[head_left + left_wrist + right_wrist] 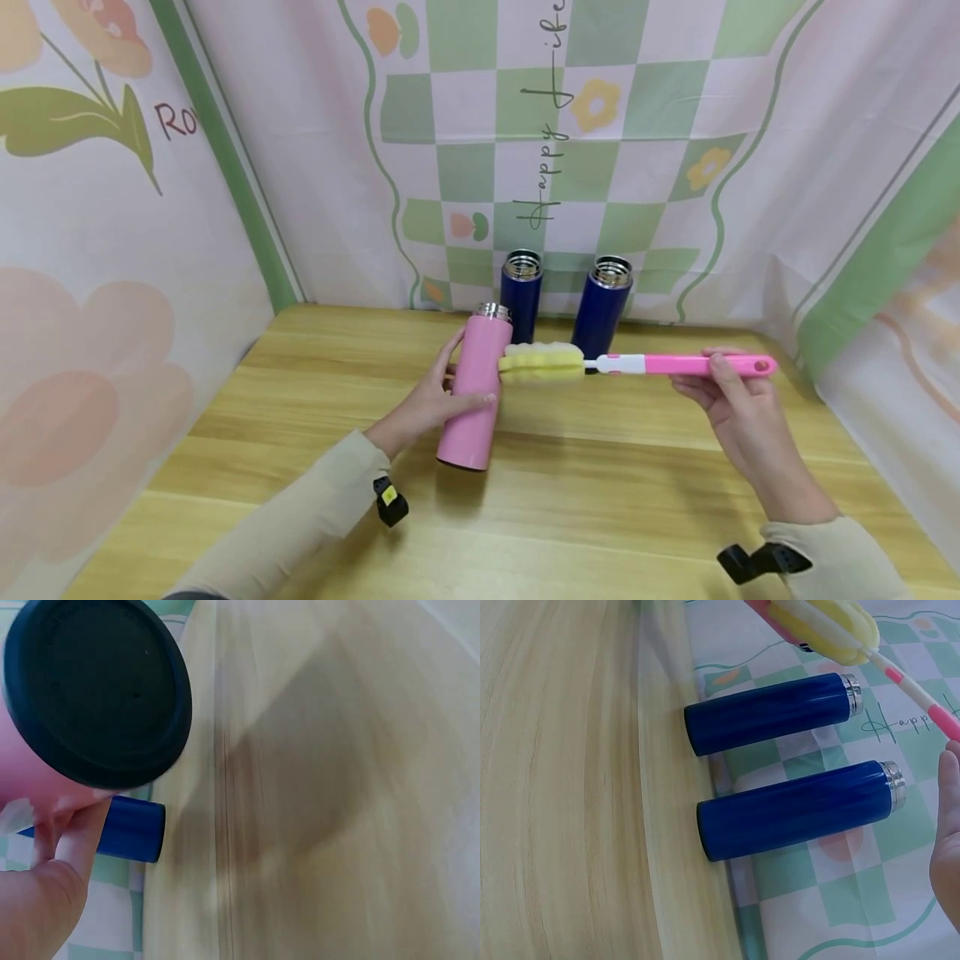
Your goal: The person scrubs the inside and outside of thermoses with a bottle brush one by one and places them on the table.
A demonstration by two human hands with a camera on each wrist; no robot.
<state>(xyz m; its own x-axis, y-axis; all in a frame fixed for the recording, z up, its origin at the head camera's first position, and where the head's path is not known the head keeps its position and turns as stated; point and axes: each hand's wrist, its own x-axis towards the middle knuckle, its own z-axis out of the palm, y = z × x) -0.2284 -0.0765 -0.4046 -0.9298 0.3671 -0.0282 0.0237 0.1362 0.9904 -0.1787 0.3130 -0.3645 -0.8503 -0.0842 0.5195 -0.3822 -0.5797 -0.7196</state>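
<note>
A pink thermos bottle (477, 367) with a bare steel mouth is held off the table by my left hand (438, 404), its top leaning slightly right. Its dark base (97, 690) faces the left wrist camera. My right hand (738, 408) grips the pink handle of a bottle brush (675, 364), which lies level in the air. The brush's yellow sponge head (543, 364) points left and reaches the bottle's side in the head view; whether they touch I cannot tell. In the right wrist view the sponge (836, 630) shows at the top.
Two dark blue lidless bottles, a left one (521, 296) and a right one (602, 308), stand at the back of the wooden table (600, 517). Behind them hangs a checkered curtain (465, 108). Curtains also flank both sides.
</note>
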